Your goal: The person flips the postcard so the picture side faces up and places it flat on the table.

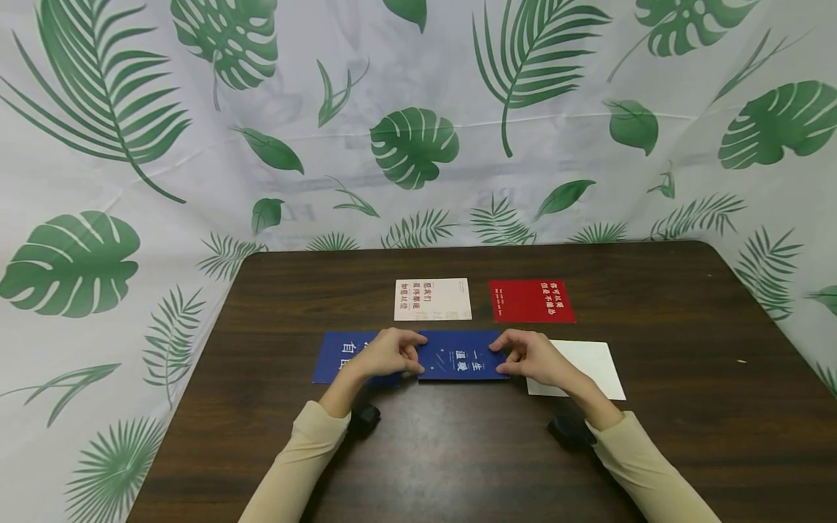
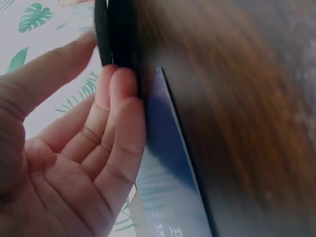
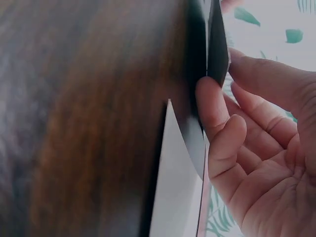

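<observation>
Both hands hold a blue card (image 1: 458,356) with white lettering level between them, one at each short end, close over the table. My left hand (image 1: 386,354) pinches its left end between thumb and fingers. On the opposite end, my right hand (image 1: 536,357) has the same pinch. Both wrist views show the card edge-on as a dark slab (image 2: 123,34) at the fingertips. Another blue card (image 1: 332,359) with large white characters lies under the left hand, partly covered. Beneath the right hand and wrist is a blank white card (image 1: 595,363), its left part hidden.
Farther back on the dark wood table (image 1: 628,290) lie a cream card (image 1: 451,294) with red print and a red card (image 1: 519,301) with white print. A white cloth (image 1: 314,181) with green leaves hangs behind the table.
</observation>
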The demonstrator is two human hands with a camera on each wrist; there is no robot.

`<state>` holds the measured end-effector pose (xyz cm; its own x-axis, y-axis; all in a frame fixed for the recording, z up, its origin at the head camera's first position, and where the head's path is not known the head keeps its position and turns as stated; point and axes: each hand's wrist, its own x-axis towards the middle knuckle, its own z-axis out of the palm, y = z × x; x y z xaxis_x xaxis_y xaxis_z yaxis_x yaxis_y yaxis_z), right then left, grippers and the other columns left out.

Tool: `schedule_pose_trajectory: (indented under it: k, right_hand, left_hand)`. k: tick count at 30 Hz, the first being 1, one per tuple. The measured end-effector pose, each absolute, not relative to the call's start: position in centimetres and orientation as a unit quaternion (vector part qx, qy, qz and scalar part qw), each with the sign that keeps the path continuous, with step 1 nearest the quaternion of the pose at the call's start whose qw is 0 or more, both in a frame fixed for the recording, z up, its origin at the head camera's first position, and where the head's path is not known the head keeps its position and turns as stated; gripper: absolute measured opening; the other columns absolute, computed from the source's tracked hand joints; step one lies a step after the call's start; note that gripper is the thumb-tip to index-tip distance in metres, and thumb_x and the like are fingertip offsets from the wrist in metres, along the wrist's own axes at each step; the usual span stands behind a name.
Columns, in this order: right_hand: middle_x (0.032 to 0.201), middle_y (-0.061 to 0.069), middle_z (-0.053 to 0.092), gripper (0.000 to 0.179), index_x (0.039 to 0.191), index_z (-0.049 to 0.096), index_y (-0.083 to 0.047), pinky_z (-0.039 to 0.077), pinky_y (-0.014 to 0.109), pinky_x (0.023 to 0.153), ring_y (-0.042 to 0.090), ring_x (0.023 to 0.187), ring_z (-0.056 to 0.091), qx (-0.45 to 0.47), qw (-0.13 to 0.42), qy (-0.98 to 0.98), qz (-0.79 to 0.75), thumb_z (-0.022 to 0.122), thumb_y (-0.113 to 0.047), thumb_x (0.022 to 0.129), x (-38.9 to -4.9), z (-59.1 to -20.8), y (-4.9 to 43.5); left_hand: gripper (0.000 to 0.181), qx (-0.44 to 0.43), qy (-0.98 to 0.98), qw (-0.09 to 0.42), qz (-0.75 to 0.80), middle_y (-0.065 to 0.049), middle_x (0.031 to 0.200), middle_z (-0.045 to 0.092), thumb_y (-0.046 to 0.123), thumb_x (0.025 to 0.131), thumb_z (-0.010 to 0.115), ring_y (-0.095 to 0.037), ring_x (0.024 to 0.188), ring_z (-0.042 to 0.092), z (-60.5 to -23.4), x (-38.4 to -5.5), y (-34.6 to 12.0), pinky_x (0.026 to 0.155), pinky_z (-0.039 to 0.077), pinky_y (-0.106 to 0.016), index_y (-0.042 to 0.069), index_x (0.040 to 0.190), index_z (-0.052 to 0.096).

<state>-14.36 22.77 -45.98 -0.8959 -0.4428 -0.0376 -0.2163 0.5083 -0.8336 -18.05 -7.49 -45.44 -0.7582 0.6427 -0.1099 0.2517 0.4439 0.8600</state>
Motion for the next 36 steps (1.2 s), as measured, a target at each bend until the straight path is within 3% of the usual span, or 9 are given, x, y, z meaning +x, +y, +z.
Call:
schedule_pose_trajectory:
  k: [7,16,36]
  right_hand:
    - [0.070,0.002,0.064,0.032,0.104,0.060,0.001,0.049,0.025,0.054,0.012,0.059,0.057,-0.203,0.125,0.870,-0.432,0.076,-0.005,0.076,-14.4,-46.2,22.5]
    - [0.100,0.014,0.058,0.036,0.101,0.063,-0.001,0.047,0.023,0.053,0.006,0.055,0.049,-0.218,0.089,0.895,-0.379,0.081,-0.008,0.071,-14.6,-46.4,21.7]
    - [0.097,0.011,0.056,0.036,0.098,0.063,-0.001,0.046,0.022,0.050,0.004,0.052,0.048,-0.211,0.077,0.903,-0.366,0.082,-0.001,0.067,-14.5,-46.4,20.8]
  left_hand:
    - [0.054,0.266,0.852,0.194,0.408,-0.001,0.061,0.062,-0.001,0.069,0.079,-0.004,0.050,0.052,-45.5,-18.0,-6.8,0.054,0.044,-0.020,-0.008,0.119,0.057]
    - [0.058,0.250,0.868,0.191,0.385,-0.002,0.060,0.060,-0.004,0.066,0.080,-0.007,0.051,0.051,-44.7,-17.8,-6.2,0.056,0.043,-0.021,-0.007,0.118,0.055]
    - [0.058,0.256,0.895,0.148,0.335,-0.001,0.062,0.060,0.005,0.063,0.085,-0.008,0.054,0.054,-44.7,-17.7,-5.7,0.054,0.044,-0.021,-0.005,0.114,0.058]
